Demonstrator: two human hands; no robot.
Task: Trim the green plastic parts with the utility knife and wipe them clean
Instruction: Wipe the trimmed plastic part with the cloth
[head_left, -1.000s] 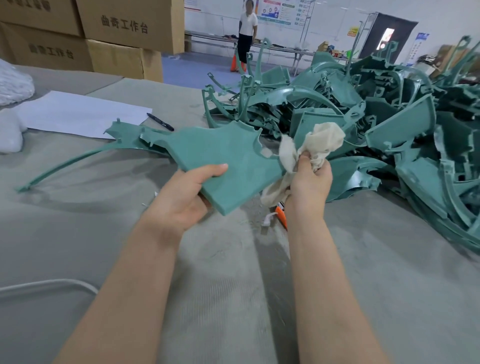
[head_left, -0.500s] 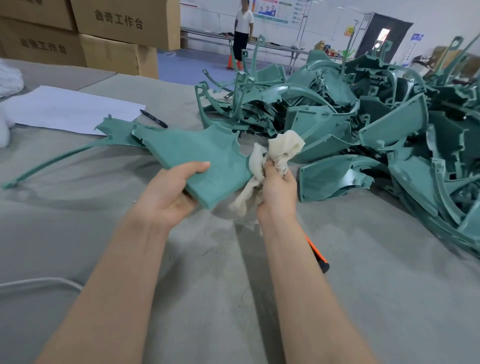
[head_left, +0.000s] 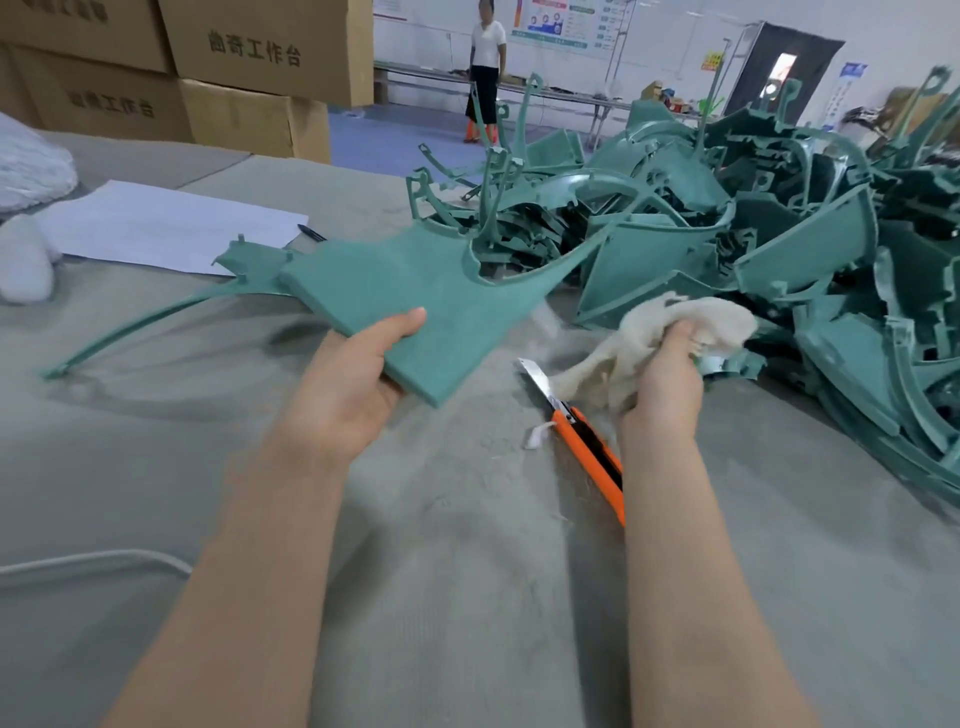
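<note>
Green part (head_left: 415, 296) in left hand (head_left: 348, 384), cloth (head_left: 675, 322) in right hand (head_left: 662, 379)

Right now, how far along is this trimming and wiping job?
The utility knife lies on the table, blade out, so this piece's trimming looks done. The left hand holds the green part; the right hand grips the cloth beside it: wiping stage. A big pile of parts lies behind, probably waiting.

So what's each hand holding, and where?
The left hand grips the green part by its near edge; the right hand clutches a cloth. The knife lies unheld.
</note>
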